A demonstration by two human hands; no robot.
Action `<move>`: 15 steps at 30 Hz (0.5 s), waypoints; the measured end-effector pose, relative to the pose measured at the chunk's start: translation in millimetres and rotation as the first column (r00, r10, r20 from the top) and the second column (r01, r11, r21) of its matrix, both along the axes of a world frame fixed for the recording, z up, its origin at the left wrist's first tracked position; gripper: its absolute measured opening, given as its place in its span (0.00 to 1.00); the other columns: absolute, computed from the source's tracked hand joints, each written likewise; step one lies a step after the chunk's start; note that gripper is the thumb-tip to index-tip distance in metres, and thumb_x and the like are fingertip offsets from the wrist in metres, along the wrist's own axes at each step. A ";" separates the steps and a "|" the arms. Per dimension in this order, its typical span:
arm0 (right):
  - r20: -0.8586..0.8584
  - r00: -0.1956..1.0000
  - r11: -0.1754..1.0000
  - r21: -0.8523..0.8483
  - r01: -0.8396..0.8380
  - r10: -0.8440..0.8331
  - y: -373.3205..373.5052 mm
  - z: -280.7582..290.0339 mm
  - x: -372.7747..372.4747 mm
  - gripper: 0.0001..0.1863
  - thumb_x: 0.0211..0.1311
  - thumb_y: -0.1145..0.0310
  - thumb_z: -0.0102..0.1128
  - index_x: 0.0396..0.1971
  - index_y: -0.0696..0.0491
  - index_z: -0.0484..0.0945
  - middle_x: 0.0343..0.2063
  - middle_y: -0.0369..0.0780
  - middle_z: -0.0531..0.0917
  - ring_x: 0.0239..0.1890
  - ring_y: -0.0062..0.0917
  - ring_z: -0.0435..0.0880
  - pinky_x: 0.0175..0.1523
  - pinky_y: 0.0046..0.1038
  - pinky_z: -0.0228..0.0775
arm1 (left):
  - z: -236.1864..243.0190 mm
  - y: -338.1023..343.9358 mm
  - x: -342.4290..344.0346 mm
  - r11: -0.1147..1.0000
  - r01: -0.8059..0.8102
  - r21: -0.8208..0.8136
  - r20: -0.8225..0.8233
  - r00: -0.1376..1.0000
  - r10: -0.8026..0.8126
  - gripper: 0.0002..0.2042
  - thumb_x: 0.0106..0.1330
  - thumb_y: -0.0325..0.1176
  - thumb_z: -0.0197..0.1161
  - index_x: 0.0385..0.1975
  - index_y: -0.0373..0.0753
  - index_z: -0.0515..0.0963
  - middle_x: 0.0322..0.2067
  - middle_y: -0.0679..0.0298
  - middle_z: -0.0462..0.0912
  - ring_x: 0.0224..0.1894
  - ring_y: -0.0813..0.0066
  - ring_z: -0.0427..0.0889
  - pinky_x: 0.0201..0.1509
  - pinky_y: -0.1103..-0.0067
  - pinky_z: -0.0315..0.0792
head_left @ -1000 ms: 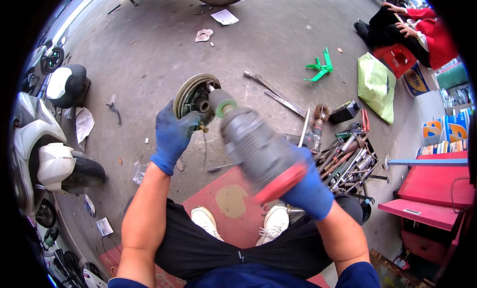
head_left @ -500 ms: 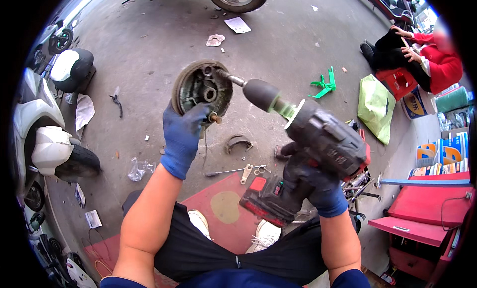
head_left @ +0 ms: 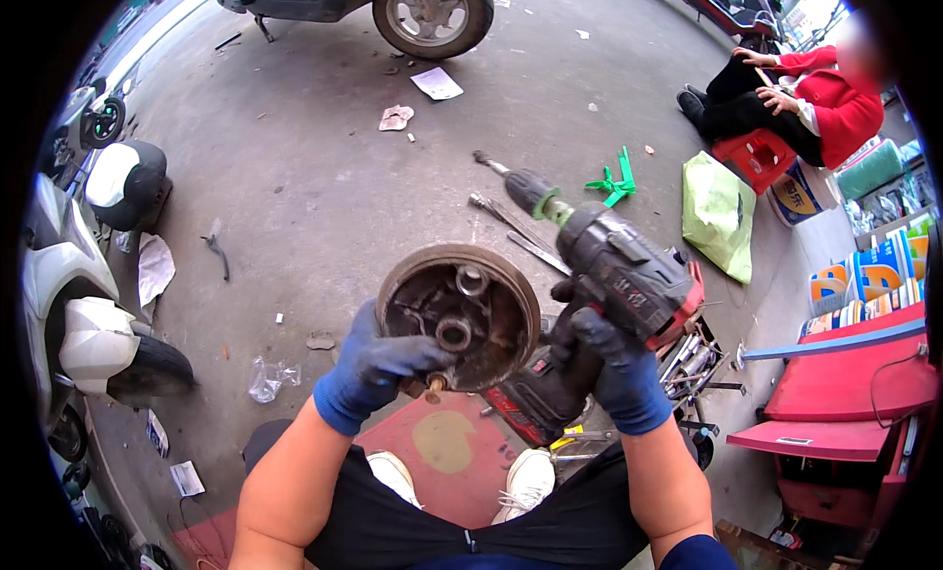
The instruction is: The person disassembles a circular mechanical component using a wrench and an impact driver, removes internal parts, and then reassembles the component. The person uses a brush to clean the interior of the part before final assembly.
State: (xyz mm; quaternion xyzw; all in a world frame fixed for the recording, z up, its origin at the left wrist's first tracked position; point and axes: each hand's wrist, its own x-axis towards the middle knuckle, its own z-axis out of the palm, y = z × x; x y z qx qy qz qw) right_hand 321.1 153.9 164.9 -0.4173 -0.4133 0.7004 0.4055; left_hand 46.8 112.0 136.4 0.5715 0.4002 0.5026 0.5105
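My left hand (head_left: 378, 369), in a blue glove, grips a round, grimy metal drum plate (head_left: 501, 324) by its lower left edge, its hollow inner side turned up, with a brass-coloured stud (head_left: 435, 388) at its lower edge. My right hand (head_left: 614, 364), also gloved, is closed on a black and red cordless drill (head_left: 624, 265). The drill's tip, a metal bit (head_left: 486, 162), points up and forward, clear of the plate. Behind them lie long metal bars (head_left: 526, 246), and to the right is a pile of tools (head_left: 688, 364).
A seated person in red (head_left: 840, 108) is at upper right, by a green bag (head_left: 717, 221) and green strip (head_left: 614, 187). Scooters (head_left: 88, 344) line the left; another (head_left: 422, 15) stands ahead. A red cabinet (head_left: 835, 393) and tubs (head_left: 864, 275) flank my right; a red mat (head_left: 432, 472) lies underfoot.
The plate has dropped lower and nearer me, tilting its inside upward. The drill bit has moved away from it and now points farther forward over the floor.
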 end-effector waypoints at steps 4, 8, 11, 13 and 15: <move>0.205 0.979 0.982 0.176 -0.061 0.024 -4.9 10.1 -8.4 0.24 0.59 0.71 0.66 0.56 0.58 0.74 0.46 0.37 0.80 0.43 0.23 0.79 0.50 0.27 0.73 | 19.3 -2.8 8.9 0.863 0.144 -0.484 0.203 0.978 -0.050 0.21 0.57 0.25 0.67 0.51 0.28 0.75 0.43 0.57 0.84 0.43 0.73 0.84 0.49 0.76 0.77; 0.354 0.934 0.937 0.303 -0.174 0.059 -5.7 13.2 -12.4 0.30 0.55 0.69 0.73 0.58 0.55 0.73 0.51 0.36 0.78 0.52 0.23 0.75 0.58 0.29 0.69 | 16.9 -4.5 15.1 0.856 0.201 -0.477 0.366 0.930 -0.014 0.27 0.52 0.22 0.70 0.55 0.28 0.72 0.44 0.56 0.84 0.45 0.73 0.83 0.50 0.75 0.78; 0.419 0.906 0.891 0.385 -0.240 0.063 -3.8 14.5 -14.5 0.31 0.55 0.68 0.73 0.59 0.55 0.72 0.52 0.36 0.76 0.53 0.24 0.73 0.60 0.29 0.66 | 22.1 -2.6 16.9 0.861 0.181 -0.475 0.352 0.936 -0.002 0.36 0.51 0.24 0.73 0.62 0.30 0.65 0.52 0.55 0.78 0.52 0.71 0.80 0.54 0.75 0.76; 0.374 0.927 0.882 0.433 -0.185 0.011 2.8 7.1 -17.8 0.29 0.58 0.68 0.69 0.59 0.55 0.72 0.53 0.37 0.76 0.54 0.25 0.73 0.61 0.30 0.65 | 19.4 -1.5 28.8 0.939 -0.058 -0.339 0.250 0.957 0.149 0.41 0.50 0.26 0.74 0.65 0.31 0.58 0.57 0.54 0.72 0.57 0.68 0.76 0.58 0.74 0.74; 0.312 0.950 0.942 0.324 -0.086 -0.020 -0.5 6.5 -18.4 0.28 0.62 0.66 0.65 0.61 0.56 0.70 0.54 0.39 0.76 0.56 0.27 0.71 0.63 0.30 0.64 | 16.0 -2.1 41.1 0.951 -0.162 -0.264 0.226 0.948 0.224 0.46 0.49 0.27 0.76 0.68 0.32 0.53 0.60 0.54 0.68 0.61 0.66 0.72 0.62 0.73 0.71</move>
